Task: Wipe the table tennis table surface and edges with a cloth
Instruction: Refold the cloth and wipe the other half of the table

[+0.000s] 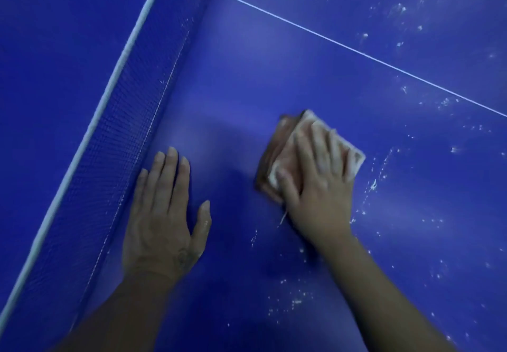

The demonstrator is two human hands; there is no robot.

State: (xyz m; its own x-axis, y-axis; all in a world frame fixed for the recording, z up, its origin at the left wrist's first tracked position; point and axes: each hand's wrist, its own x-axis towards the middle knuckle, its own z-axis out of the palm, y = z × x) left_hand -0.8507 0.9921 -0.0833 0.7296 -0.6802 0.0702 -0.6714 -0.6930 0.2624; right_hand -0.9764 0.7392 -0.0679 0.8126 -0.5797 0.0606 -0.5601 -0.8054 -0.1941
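Blue worktop [247, 77] lies open between net [123, 121] and white line [356, 49]. The right hand [315, 178] presses the cloth [279, 143], grip flat; the left hand [164, 214] rests flat beside the net.

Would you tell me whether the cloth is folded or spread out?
Folded: the cloth shows stacked layers under the flat right hand.

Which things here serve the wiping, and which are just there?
Part of the job: folded peach-and-white cloth; right hand pressing it; blue table tennis table surface; white specks.
Just there: dark mesh net with white top band; left hand resting flat.
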